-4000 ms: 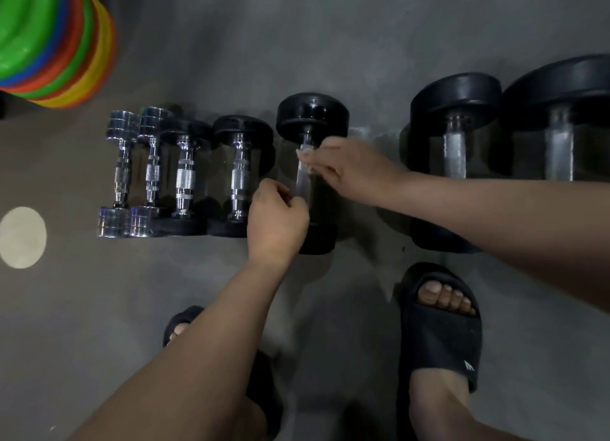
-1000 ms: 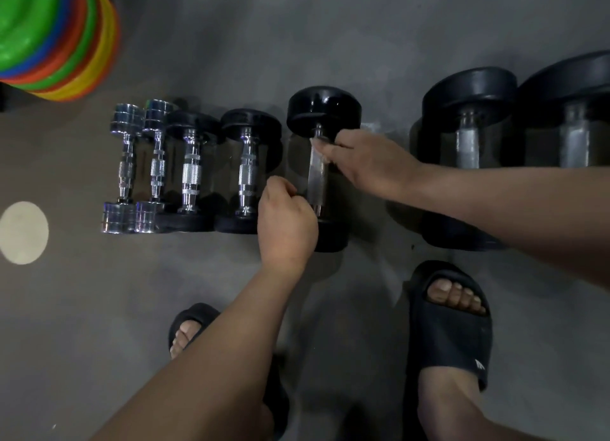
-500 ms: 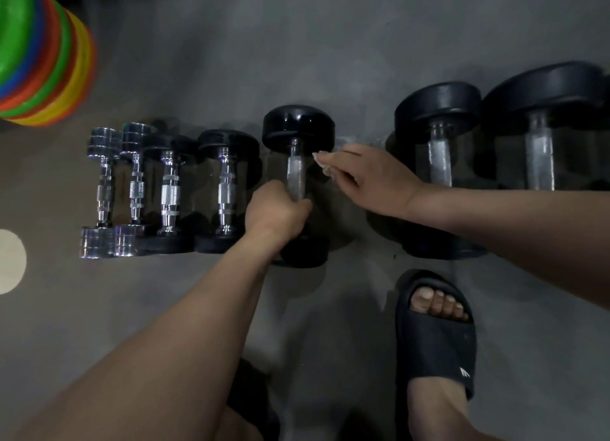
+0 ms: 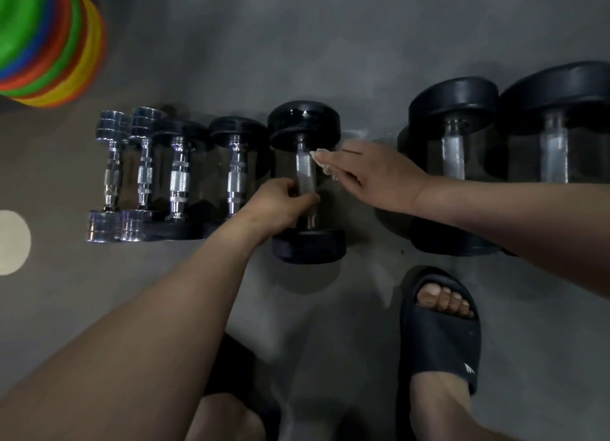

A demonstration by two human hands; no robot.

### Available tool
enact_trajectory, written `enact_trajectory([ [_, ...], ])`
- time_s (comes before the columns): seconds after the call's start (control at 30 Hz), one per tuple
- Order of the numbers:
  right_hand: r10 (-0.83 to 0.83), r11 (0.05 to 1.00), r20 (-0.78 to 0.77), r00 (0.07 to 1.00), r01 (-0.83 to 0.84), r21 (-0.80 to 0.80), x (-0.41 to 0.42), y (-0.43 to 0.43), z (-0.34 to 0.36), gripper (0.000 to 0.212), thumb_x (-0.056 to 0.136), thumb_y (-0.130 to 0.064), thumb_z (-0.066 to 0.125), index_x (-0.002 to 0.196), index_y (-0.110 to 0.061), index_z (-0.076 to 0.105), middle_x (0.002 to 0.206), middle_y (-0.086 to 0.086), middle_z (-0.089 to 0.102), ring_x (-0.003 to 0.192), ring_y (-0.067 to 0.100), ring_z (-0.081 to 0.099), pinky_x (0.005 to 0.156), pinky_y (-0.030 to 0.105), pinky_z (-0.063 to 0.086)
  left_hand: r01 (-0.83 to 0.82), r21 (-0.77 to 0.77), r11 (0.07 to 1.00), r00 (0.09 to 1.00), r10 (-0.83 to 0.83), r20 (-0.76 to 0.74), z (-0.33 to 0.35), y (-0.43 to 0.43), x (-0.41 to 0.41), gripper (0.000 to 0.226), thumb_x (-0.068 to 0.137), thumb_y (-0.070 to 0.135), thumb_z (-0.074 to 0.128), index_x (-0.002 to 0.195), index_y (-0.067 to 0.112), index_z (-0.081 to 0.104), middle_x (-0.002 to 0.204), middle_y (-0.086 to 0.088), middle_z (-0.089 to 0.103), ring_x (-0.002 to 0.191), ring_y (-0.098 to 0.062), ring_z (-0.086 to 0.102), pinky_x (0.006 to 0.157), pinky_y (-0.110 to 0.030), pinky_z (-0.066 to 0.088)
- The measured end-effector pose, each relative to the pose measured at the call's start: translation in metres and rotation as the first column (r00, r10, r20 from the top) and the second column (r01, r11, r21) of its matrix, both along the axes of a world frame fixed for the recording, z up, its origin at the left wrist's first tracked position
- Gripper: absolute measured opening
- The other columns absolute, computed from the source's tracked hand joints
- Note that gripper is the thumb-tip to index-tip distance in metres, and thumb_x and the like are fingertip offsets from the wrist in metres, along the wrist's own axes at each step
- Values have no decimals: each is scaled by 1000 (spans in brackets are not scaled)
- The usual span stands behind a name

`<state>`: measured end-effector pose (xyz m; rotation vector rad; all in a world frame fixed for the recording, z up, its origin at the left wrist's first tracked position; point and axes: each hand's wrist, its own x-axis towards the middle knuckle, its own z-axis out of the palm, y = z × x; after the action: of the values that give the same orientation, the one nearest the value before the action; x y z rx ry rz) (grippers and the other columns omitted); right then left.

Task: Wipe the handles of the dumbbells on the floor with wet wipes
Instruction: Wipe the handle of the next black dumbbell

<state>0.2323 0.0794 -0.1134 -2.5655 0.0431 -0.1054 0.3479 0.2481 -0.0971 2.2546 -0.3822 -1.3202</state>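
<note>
- Seven dumbbells lie in a row on the grey floor (image 4: 297,44). The one we are working on, the middle black dumbbell (image 4: 305,125), sits right under our fingers.
- Our left hand (image 4: 277,206) is clenched round the lower part of its handle (image 4: 304,166), with the fingers wrapped over the bar just above the near weight head.
- Our right hand (image 4: 379,176) pinches the wet wipe (image 4: 326,170) between nearly straight fingers and the thumb. The wipe's tip lies against the upper part of the handle, just above the left fingers.
- To the left of our left fingers lie two small black dumbbells (image 4: 180,180). Beyond those are two chrome dumbbells (image 4: 112,176), packed close together.
- Past our right wrist lie two large black dumbbells (image 4: 454,157), well apart from the wipe.
- Far from either hand's fingers, a stack of coloured discs (image 4: 49,38) fills the top left corner.
- Below our right wrist, one foot rests in a black slide sandal (image 4: 442,335).
</note>
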Motion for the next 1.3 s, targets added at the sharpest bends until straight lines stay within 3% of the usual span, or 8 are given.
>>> enact_trajectory([
  [0.2,36,999,-28,999,-37,-39,28,15,-9,40,101,-19,48,140,-16,56,93,9,58,71,26,55,56,36,47,199,127,972,864,-235,445,11,20,-15,27,93,21,54,112,4,63,106,-16,69,99,-35,62,83,-38,49],
  [0.37,132,991,-106,986,-128,44,12,29,-18,41,101,-7,45,140,-10,56,118,11,58,102,29,56,82,25,36,152,157,976,636,-218,740,7,44,-37,24,82,13,41,85,1,62,76,-22,65,86,-42,57,75,-46,45],
  [0.5,412,908,30,911,-413,69,-2,27,-21,36,95,-8,59,131,-6,65,109,7,60,92,21,55,78,24,44,73,135,988,627,-151,765,5,40,-41,22,83,11,43,85,3,62,78,-20,65,88,-41,56,81,-49,45],
  [0.7,-15,999,-75,997,12,-38,26,13,-22,45,104,-24,35,146,-21,50,102,13,59,83,28,58,67,30,43,54,120,991,649,-126,750,5,38,-45,24,85,10,42,91,4,65,82,-19,67,93,-41,55,83,-48,43],
  [0.8,221,966,-8,975,-218,136,-4,35,-18,42,106,-25,36,138,-9,58,102,12,61,88,20,54,77,21,43,52,129,990,640,-132,757,6,37,-45,22,85,10,43,89,4,64,80,-19,66,90,-41,55,81,-47,44],
  [0.9,366,929,52,929,-368,45,-7,26,-24,38,96,-7,58,134,-13,61,97,9,59,81,24,53,68,32,46,50,143,988,633,-142,761,5,37,-44,21,85,10,44,89,4,64,80,-19,66,89,-41,56,81,-47,43],
  [1.1,-108,992,-67,992,111,51,25,18,-15,47,99,-22,39,144,-21,53,90,10,58,75,29,57,64,43,52,54,177,983,648,-169,743,7,35,-45,20,88,8,46,92,4,64,85,-21,67,93,-42,56,83,-47,42],
  [1.3,293,950,22,956,-294,102,-6,27,-21,30,98,-17,40,123,-16,58,85,16,63,75,34,61,64,41,54,68,182,981,631,-183,754,7,34,-44,17,89,6,49,95,3,64,87,-22,67,93,-43,56,85,-48,42],
])
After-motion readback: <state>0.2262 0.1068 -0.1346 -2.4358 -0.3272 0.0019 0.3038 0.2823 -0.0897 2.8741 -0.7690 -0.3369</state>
